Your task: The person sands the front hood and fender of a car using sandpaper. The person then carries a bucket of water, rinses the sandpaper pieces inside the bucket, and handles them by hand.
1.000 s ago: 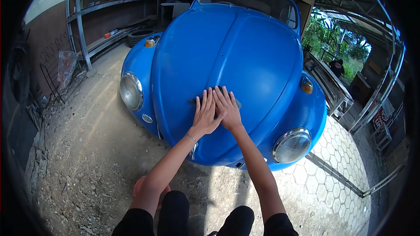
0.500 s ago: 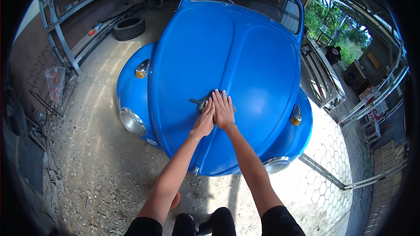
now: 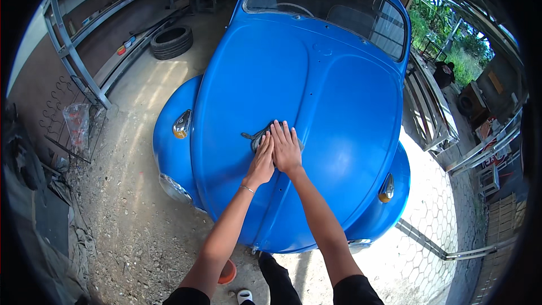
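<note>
A crumpled dark grey cloth (image 3: 259, 139) lies on the bonnet (image 3: 248, 85) of a blue car, mostly hidden beneath my hands. My left hand (image 3: 261, 161) rests flat with its fingers stretched forward, its edge against the other hand. Flat on the cloth, my right hand (image 3: 287, 148) has its fingers extended and slightly apart. Both arms reach forward from the lower edge. The hands are near the bonnet's raised centre ridge (image 3: 293, 147), on its lower half.
An orange-red bowl (image 3: 228, 271) stands on the gravelly ground beside my white shoe (image 3: 244, 295). Tyres (image 3: 171, 42) lie at the far left by a metal shelf frame (image 3: 70, 48). A slatted bench (image 3: 432, 104) stands right of the car. Hexagonal paving (image 3: 423, 209) lies in sunlight.
Both hands and the cloth have slid a little farther up the bonnet. My legs have shifted, and a white shoe and more of the bowl now show. The whole view has tilted slightly.
</note>
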A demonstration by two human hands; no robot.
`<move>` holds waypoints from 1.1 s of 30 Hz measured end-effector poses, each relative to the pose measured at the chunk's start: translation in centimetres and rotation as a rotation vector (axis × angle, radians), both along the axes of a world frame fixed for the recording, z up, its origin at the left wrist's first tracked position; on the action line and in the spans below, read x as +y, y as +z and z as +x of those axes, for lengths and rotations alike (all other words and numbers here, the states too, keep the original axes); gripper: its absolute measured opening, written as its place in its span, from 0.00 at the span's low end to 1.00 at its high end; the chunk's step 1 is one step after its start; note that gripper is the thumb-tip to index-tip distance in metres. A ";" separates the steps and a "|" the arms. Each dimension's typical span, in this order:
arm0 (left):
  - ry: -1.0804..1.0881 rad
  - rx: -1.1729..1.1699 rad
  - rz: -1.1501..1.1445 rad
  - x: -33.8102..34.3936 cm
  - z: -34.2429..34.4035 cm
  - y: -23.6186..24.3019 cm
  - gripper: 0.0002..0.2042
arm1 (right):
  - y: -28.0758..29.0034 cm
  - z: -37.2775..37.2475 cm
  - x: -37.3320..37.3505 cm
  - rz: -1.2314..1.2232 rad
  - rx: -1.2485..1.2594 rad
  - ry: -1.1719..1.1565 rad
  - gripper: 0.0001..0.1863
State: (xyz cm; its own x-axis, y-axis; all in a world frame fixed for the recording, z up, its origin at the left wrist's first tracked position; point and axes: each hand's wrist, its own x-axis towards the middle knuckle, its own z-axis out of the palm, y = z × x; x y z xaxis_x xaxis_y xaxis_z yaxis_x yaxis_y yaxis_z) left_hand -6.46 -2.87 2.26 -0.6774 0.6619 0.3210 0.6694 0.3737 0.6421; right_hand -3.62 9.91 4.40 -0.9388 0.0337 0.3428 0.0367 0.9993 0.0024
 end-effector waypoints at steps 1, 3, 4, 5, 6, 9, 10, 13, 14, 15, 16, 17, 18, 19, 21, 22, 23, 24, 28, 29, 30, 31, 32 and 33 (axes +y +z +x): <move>-0.002 -0.021 -0.002 1.0 -2.0 0.7 0.35 | 0.7 -2.0 1.1 0.001 0.004 0.009 0.34; -0.006 -0.008 -0.029 3.0 -4.7 2.0 0.36 | 1.7 -5.0 3.3 0.011 -0.005 0.004 0.34; -0.008 0.005 -0.047 4.2 -6.1 2.6 0.36 | 2.0 -6.3 4.4 0.004 -0.007 -0.002 0.34; 0.004 0.040 -0.078 5.3 -7.8 3.2 0.36 | 2.4 -7.9 5.3 -0.011 0.013 -0.012 0.33; 0.005 0.043 -0.083 6.5 -9.5 3.7 0.36 | 2.7 -9.5 6.4 -0.025 0.032 -0.022 0.33; 0.012 0.088 -0.096 9.9 -14.8 4.5 0.33 | 3.7 -14.6 9.7 -0.026 0.016 -0.033 0.34; 0.014 0.086 -0.102 11.1 -16.7 4.8 0.33 | 4.1 -16.3 10.8 -0.023 0.005 -0.039 0.34; 0.029 0.085 -0.107 14.8 -21.7 6.2 0.35 | 5.1 -21.4 14.0 -0.072 -0.016 -0.083 0.34; 0.027 0.081 -0.111 15.7 -23.3 6.5 0.35 | 5.5 -22.7 14.7 -0.082 -0.036 -0.118 0.34; 0.035 0.075 -0.118 16.3 -24.8 6.8 0.34 | 6.0 -24.1 15.0 -0.069 -0.075 -0.138 0.34; 0.044 0.069 -0.125 16.4 -25.6 6.9 0.34 | 6.2 -24.6 15.1 -0.073 -0.078 -0.140 0.34; 0.055 0.060 -0.139 16.5 -26.1 7.0 0.34 | 6.3 -25.4 15.3 -0.066 -0.080 -0.139 0.34; 0.057 0.065 -0.138 16.8 -26.7 7.3 0.34 | 6.5 -25.9 15.4 -0.058 -0.081 -0.137 0.34; 0.040 0.055 -0.128 17.0 -27.2 7.6 0.34 | 6.8 -26.4 15.7 -0.057 -0.075 -0.134 0.34; 0.032 0.033 -0.115 16.8 -26.6 7.6 0.33 | 6.9 -26.1 16.1 -0.104 -0.072 -0.109 0.33; 0.031 0.066 -0.123 16.4 -25.8 7.5 0.33 | 6.8 -25.5 16.0 -0.101 -0.074 -0.103 0.33; 0.025 0.091 -0.136 15.9 -24.7 7.3 0.32 | 6.4 -24.5 15.7 -0.113 -0.077 -0.073 0.32; 0.026 0.079 -0.138 15.2 -23.5 7.0 0.32 | 5.9 -23.3 15.4 -0.125 -0.080 -0.044 0.31; -0.053 0.100 -0.127 11.5 -16.0 6.7 0.30 | 4.8 -15.4 13.0 -0.113 -0.098 0.025 0.32; -0.066 0.074 -0.122 11.1 -13.5 7.1 0.30 | 5.1 -13.1 12.8 -0.113 -0.099 0.017 0.32; -0.075 0.051 -0.121 10.4 -11.2 7.3 0.31 | 5.2 -10.8 12.4 -0.114 -0.108 0.035 0.32; -0.081 0.031 -0.123 10.0 -9.5 7.0 0.31 | 5.2 -9.0 12.0 -0.106 -0.114 0.053 0.32; -0.087 0.015 -0.133 9.7 -7.8 6.7 0.31 | 5.0 -7.0 11.7 -0.164 -0.098 0.064 0.31; -0.108 -0.012 -0.143 9.7 -6.1 6.7 0.32 | 4.7 -5.0 11.6 -0.217 -0.080 0.070 0.31</move>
